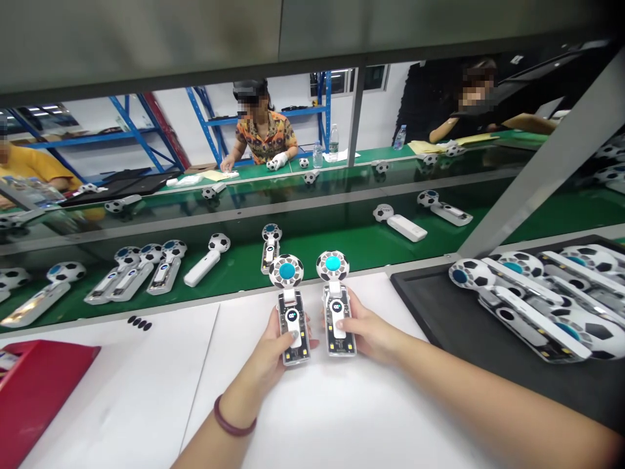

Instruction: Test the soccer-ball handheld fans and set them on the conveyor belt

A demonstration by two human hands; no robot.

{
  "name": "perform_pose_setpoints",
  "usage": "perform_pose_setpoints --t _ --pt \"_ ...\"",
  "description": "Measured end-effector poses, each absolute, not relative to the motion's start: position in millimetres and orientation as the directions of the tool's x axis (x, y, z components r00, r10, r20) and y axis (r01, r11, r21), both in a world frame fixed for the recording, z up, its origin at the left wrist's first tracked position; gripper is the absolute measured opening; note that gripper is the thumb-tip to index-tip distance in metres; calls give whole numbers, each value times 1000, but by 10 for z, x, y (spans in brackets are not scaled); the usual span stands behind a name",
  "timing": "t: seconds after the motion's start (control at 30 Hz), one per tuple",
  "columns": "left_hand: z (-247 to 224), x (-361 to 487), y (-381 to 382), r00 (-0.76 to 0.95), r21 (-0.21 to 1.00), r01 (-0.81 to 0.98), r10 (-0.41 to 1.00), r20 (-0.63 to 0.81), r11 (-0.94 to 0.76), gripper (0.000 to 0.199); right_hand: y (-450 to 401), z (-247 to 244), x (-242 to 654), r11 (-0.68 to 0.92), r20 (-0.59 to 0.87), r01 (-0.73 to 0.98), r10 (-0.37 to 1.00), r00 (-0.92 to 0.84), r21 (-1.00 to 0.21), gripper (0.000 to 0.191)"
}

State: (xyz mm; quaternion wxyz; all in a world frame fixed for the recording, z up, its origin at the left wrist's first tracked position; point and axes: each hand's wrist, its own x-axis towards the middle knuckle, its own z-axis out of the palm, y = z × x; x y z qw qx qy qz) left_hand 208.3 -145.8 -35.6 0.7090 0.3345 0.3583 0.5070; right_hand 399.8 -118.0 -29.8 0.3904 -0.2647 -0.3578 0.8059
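- Blue steel shelving [209, 117] stands against a white wall beyond a green conveyor belt [342, 251], and a white-topped desk [122, 397] runs along the near side of the belt.
- Two handheld fans with football-patterned heads are upright on the desk, side by side and just apart: the left fan [293, 329] and the right fan [338, 322]. Each has a clear body and a small lit display.
- The left hand [267, 352] curls around the lower body of the left fan, with the thumb pressed on its front. A dark red bracelet [235, 417] circles that wrist.
- The right hand [366, 329] cups the right fan from the outer side, with the thumb laid across its front. The fingers behind both bodies are mostly hidden, so their exact grip is hard to judge.
- Both fans look light and stiff, though the clear shell may be slick. The body seems the safest place to hold, as the slotted head looks more fragile.
- A black tray [430, 312] on the right holds a heap of similar fans [537, 306], and a red box [34, 397] sits at the left edge.
- More fans [271, 247] lie on the belt, while co-workers [263, 130] sit beyond it.
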Motion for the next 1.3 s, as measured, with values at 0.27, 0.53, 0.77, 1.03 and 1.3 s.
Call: perform_pose_setpoints --t 0.27,0.53,0.77,1.03,1.3 --pt "-383 2052 -1468 289 865 -420 944 -160 275 47 -1191 -247 4000 -453 -162 -429 811 -561 -781 80" --pt "-345 2069 -1468 282 860 -426 944 -169 281 43 -1189 -229 4007 -426 -135 -411 809 -572 -806 76" --pt "-385 2097 -1471 237 881 -410 960 -148 237 49 -1172 -156 4063 -396 -154 -367 828 -539 -842 81" --pt "-194 2189 -1612 198 883 -459 980 -4 96 49 -1261 4 4189 -287 -4 -410 823 -567 -866 81" --pt "457 2192 -1906 152 872 -488 988 39 41 56 -1481 407 4314 -132 171 -487 832 -528 -863 48"
